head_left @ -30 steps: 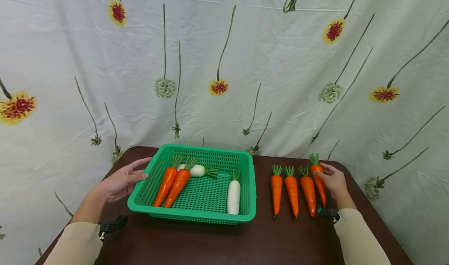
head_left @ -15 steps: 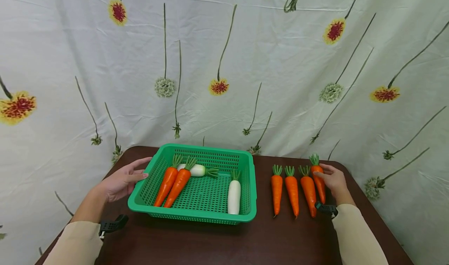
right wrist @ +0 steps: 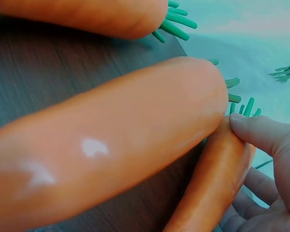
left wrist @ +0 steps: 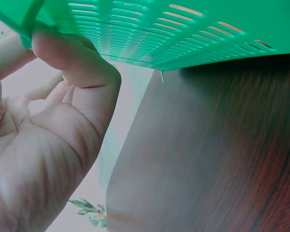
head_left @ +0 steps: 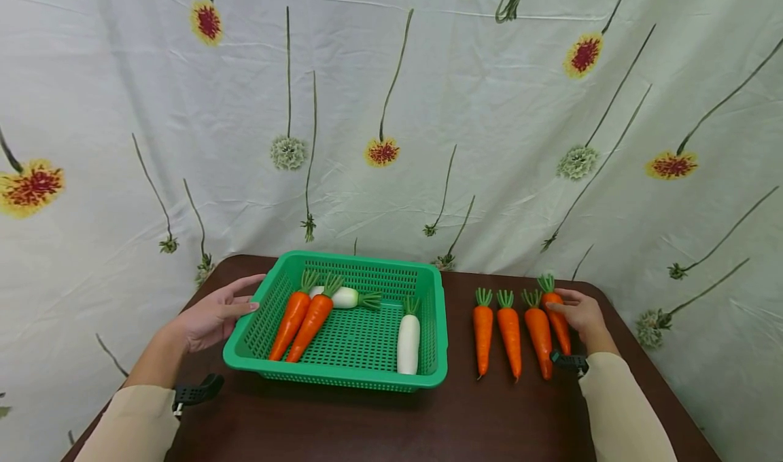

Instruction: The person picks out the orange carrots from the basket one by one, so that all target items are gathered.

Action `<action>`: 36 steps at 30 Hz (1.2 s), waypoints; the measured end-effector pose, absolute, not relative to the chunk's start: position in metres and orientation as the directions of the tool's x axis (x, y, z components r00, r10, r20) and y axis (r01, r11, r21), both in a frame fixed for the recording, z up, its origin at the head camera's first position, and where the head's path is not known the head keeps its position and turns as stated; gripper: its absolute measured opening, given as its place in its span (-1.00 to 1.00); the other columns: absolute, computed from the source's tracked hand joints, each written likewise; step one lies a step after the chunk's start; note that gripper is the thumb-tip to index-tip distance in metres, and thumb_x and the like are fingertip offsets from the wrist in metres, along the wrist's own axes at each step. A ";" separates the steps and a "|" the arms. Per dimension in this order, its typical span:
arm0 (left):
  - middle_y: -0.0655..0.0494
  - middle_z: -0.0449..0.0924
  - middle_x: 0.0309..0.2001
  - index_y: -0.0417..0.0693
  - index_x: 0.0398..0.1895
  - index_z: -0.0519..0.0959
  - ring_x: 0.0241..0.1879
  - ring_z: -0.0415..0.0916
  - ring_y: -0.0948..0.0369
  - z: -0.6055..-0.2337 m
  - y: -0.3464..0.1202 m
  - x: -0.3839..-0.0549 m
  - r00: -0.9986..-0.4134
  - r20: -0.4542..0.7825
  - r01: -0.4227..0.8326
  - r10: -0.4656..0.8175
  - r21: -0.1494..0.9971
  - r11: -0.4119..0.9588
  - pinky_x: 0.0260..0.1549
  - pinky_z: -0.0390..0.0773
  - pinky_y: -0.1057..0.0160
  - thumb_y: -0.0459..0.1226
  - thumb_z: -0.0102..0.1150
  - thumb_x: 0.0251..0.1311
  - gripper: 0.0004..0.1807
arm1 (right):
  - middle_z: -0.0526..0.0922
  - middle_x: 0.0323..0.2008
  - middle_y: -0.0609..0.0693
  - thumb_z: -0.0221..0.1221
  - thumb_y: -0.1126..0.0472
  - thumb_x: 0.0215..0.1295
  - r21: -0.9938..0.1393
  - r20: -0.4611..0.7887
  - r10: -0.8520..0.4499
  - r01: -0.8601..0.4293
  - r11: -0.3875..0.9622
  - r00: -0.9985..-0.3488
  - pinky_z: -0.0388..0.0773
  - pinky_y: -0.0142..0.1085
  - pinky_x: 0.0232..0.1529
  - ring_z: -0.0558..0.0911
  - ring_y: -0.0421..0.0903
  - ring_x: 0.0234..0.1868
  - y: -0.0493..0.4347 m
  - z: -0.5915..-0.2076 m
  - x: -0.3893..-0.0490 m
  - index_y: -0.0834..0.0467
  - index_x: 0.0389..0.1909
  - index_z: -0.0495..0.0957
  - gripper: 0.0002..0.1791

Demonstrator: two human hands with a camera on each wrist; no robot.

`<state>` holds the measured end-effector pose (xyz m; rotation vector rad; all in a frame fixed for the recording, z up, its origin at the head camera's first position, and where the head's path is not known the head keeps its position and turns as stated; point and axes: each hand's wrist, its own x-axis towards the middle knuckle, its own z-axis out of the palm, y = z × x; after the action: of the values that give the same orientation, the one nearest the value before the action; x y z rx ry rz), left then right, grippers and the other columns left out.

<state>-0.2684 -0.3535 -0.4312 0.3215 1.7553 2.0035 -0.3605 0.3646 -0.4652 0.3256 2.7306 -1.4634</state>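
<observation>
My left hand [head_left: 211, 312] holds the left rim of a green plastic basket [head_left: 330, 379]. In the left wrist view its thumb [left wrist: 70, 55] lies at the rim. Inside the basket, two orange carrots lean side by side at the left, with a white radish [head_left: 344, 297] partly behind them. Another white radish [head_left: 408, 343] lies upright in view at the right end. At the far right of the table my right hand [head_left: 584, 316] pinches the rightmost carrot [head_left: 558, 323] near its green top, thumb on one side and fingers on the other in the right wrist view.
Three more carrots lie in a row left of the held one: a left carrot [head_left: 482, 340], a middle carrot [head_left: 509, 340] and a right carrot [head_left: 537, 340] close beside it. The dark wooden table [head_left: 379, 428] ends at a flower-printed white cloth [head_left: 520, 109].
The rightmost carrot has shifted slightly toward the near side of the table with my right hand on it. My left hand and the basket stay where they were.
</observation>
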 end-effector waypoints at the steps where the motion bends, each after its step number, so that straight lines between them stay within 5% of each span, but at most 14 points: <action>1: 0.14 0.60 0.25 -0.02 0.66 -0.42 0.14 0.68 -0.02 -0.431 -0.353 -0.268 -0.869 -0.120 -0.182 0.479 0.980 -0.085 0.06 0.65 -0.21 -0.39 -0.08 0.57 -0.11 | 0.24 0.46 0.46 0.25 0.06 0.43 -0.817 -0.122 0.171 0.197 0.542 -0.978 0.47 0.20 0.31 0.41 0.38 0.32 0.364 -0.465 -0.361 0.29 0.49 0.29 -0.27; 8: 0.13 0.59 0.26 -0.02 0.66 -0.43 0.14 0.69 -0.02 -0.431 -0.353 -0.269 -0.870 -0.122 -0.182 0.478 0.980 -0.082 0.06 0.65 -0.22 -0.39 -0.07 0.56 -0.11 | 0.12 0.51 0.47 0.27 0.05 0.41 -0.811 -0.140 0.183 0.218 0.542 -0.973 0.43 0.23 0.34 0.34 0.39 0.36 0.367 -0.464 -0.362 0.29 0.50 0.29 -0.25; 17: 0.15 0.60 0.25 -0.02 0.66 -0.42 0.14 0.69 -0.01 -0.430 -0.352 -0.267 -0.870 -0.118 -0.180 0.480 0.980 -0.085 0.06 0.65 -0.22 -0.39 -0.07 0.56 -0.11 | 0.28 0.43 0.51 0.24 0.20 0.37 -0.808 -0.154 0.154 0.214 0.549 -0.976 0.62 0.05 0.17 0.46 0.38 0.32 0.371 -0.465 -0.366 0.31 0.51 0.26 -0.26; 36: 0.15 0.59 0.26 -0.03 0.66 -0.43 0.15 0.68 0.01 -0.431 -0.353 -0.267 -0.868 -0.108 -0.170 0.484 0.982 -0.085 0.07 0.66 -0.19 -0.38 -0.08 0.57 -0.11 | 0.22 0.46 0.51 0.23 0.15 0.43 -0.818 -0.129 0.181 0.208 0.537 -0.975 0.41 0.23 0.39 0.33 0.43 0.41 0.366 -0.462 -0.354 0.29 0.55 0.20 -0.24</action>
<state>-0.2670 -0.3527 -0.4309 0.3401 1.7591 2.0026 -0.3539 0.3663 -0.4616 0.3450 2.7280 -1.4581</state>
